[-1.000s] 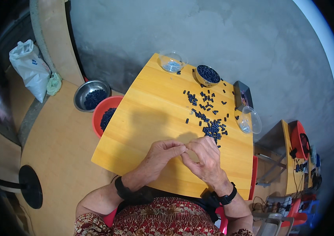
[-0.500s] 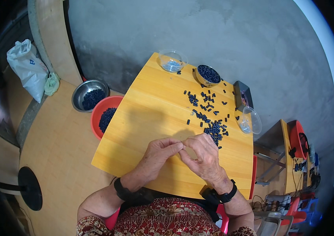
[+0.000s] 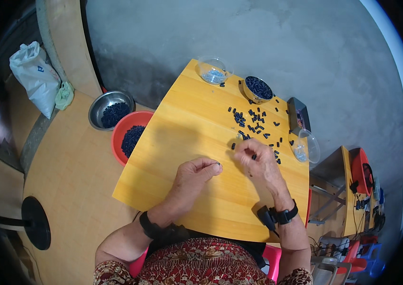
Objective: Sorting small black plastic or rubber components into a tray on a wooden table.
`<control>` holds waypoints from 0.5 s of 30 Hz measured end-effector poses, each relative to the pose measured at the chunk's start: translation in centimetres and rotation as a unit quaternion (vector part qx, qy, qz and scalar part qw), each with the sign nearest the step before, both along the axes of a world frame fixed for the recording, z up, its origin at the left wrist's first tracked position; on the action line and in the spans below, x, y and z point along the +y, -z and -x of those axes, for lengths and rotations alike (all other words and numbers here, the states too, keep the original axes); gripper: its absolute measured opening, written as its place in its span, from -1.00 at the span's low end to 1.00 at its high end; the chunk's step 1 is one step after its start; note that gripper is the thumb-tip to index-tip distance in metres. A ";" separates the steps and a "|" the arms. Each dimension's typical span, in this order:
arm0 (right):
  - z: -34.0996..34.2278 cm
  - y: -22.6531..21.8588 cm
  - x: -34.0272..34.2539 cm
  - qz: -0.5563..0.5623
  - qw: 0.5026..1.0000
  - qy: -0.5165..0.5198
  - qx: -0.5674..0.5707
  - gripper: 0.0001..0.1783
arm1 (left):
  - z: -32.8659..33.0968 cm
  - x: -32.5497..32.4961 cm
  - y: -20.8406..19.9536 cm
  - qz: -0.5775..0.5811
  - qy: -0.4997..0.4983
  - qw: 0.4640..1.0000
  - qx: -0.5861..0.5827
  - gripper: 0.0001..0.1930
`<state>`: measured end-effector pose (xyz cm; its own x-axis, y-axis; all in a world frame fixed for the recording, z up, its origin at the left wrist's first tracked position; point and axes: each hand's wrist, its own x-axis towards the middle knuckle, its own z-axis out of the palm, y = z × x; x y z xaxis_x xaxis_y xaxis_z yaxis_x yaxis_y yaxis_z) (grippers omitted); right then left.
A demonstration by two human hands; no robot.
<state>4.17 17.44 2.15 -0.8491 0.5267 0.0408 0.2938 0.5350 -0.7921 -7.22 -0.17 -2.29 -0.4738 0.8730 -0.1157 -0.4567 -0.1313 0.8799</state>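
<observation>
My left hand [image 3: 196, 174] rests on the yellow wooden table [image 3: 187, 128], fingers pinched on a small black part at its fingertips. Further right, my right hand [image 3: 257, 160] reaches into the near edge of a scatter of several small black parts [image 3: 253, 124], fingers curled over them; whether it holds one is hidden. Behind the scatter stands a metal bowl of black parts [image 3: 258, 89] and a clear bowl of small pale parts [image 3: 214, 71]. Both wrists wear black bands.
A second clear bowl [image 3: 303, 147] and a dark box [image 3: 297, 114] sit at the table's right edge. Left of the table, on a wooden floor, stand a red basin [image 3: 130, 137] and a steel bowl [image 3: 110, 109] holding black parts. A white sack [image 3: 34, 77] leans further left.
My hands were together near the table's front; now they have separated. The right hand moved up into the scattered parts, and the left stayed back with a black part.
</observation>
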 end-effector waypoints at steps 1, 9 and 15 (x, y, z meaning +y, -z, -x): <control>0.3 0.2 1.0 -0.141 0.990 0.009 0.028 -0.83 | 0.0 0.0 0.0 0.001 -0.001 1.000 0.000 -0.85; -1.0 -1.9 6.0 -0.164 0.977 0.132 0.037 -0.88 | 0.2 0.0 -0.4 -0.015 -0.013 0.999 -0.038 -0.86; -1.5 -1.1 8.5 -0.127 0.981 0.147 -0.013 -0.86 | 0.2 0.4 0.3 -0.005 0.000 1.000 -0.029 -0.85</control>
